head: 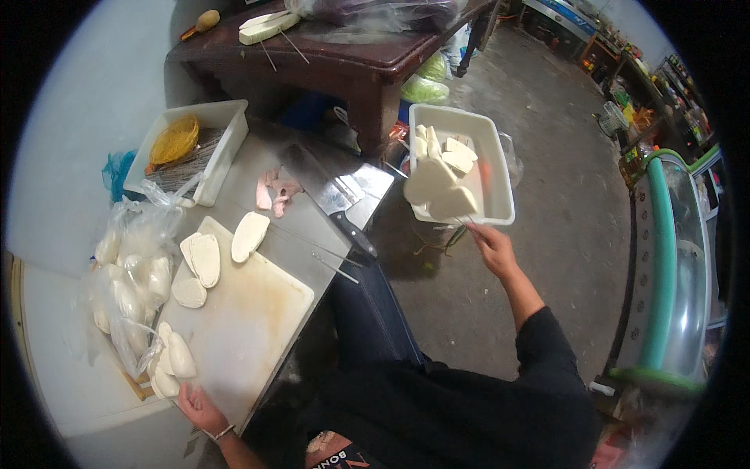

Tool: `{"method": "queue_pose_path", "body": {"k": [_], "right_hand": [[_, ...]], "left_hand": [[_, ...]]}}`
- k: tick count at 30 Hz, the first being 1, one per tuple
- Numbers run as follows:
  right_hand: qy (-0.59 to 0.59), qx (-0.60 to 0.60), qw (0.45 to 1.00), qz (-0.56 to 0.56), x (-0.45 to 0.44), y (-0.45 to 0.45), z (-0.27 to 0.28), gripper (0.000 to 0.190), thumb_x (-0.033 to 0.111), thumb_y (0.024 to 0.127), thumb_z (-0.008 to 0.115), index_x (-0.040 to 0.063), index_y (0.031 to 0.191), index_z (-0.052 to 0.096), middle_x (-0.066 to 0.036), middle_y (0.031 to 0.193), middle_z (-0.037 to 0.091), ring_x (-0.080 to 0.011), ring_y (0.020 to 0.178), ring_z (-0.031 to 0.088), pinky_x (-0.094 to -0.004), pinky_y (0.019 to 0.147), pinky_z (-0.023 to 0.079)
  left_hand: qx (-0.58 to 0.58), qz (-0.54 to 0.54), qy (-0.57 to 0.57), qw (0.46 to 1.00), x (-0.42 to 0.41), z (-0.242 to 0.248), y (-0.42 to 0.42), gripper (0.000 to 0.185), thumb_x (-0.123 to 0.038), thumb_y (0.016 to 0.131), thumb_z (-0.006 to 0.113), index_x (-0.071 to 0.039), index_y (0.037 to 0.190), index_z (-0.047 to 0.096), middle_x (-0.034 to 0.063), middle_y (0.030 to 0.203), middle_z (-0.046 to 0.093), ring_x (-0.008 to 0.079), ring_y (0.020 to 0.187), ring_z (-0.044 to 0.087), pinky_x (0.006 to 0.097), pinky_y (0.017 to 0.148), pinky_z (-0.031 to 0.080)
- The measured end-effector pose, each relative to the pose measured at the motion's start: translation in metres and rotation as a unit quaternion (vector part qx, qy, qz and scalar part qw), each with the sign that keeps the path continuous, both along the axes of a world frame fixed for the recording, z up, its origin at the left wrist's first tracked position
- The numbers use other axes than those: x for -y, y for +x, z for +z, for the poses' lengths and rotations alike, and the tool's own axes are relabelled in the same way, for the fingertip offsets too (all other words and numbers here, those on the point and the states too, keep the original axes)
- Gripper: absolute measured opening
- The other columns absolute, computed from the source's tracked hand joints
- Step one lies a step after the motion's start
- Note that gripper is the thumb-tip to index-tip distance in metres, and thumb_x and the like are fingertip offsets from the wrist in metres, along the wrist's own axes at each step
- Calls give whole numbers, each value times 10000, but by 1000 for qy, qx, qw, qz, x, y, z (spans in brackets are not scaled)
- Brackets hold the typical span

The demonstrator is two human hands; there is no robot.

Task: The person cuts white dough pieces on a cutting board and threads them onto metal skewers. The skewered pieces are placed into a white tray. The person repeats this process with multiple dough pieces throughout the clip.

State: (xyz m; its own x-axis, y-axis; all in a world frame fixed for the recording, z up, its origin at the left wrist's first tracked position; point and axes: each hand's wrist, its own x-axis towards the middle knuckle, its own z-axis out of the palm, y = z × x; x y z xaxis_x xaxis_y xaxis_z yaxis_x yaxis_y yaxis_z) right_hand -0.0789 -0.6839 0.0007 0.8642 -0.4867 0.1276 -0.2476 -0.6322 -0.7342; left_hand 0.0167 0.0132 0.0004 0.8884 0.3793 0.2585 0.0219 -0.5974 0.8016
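Note:
My right hand [492, 247] grips thin metal skewers [464, 221] that carry pale slices [451, 202], held over the near left part of a white plastic tub [505, 176]. More pale slices [460, 159] lie in that tub. My left hand [201, 408] rests at the near left corner of a white cutting board [258, 305], by several whole pale pieces [180, 354]; whether it touches them I cannot tell. Cut slices [205, 261] lie at the board's far end, with one [250, 236] across its far edge. Loose skewers [328, 258] stick out past the metal table's edge.
A cleaver [331, 193] lies on the metal table, beside pink scraps [275, 190]. Behind the board stand a clear bag of pale pieces [132, 281] and a white bin [225, 146] with skewers and a yellow mesh basket [174, 139]. A dark wooden table [351, 50] is beyond.

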Motion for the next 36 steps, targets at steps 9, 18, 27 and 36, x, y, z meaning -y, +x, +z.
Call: {"method": "queue_pose_path", "body": {"k": [9,18,27,36], "right_hand": [[15,-56,974,-218,55,50,-47,397,170,925,550,80,1312,554,-219,1176,629,-333,1084,618,-380,930,463],[-5,-132,974,-186,91,183,-107,370,269,936,520,41,1217,596,-260,1129,624,-409,1095,573,-449,937,449],[-230,162,933,-226,107,147,-133,514,249,951,515,-12,1374,382,-231,1278,518,-306,1238,468,-413,1060,344],[-7,362,928,84,-175,187,43,254,-4,874,605,12,1127,605,-90,1065,621,-186,930,609,-299,799,500]], "left_hand": [[-53,57,4,997,-11,-4,4,346,-51,885,608,6,1223,562,121,1165,565,180,913,570,297,821,465],[-21,45,57,997,1,2,-8,360,-72,866,635,-10,1215,576,112,1175,558,170,875,557,289,773,470],[-19,62,0,998,-9,-11,-12,358,-37,833,629,-24,1189,592,104,1184,554,208,941,580,335,832,506],[12,59,184,981,-19,26,39,433,-140,736,754,-89,1143,619,108,1187,537,309,1108,509,385,974,425]]}}
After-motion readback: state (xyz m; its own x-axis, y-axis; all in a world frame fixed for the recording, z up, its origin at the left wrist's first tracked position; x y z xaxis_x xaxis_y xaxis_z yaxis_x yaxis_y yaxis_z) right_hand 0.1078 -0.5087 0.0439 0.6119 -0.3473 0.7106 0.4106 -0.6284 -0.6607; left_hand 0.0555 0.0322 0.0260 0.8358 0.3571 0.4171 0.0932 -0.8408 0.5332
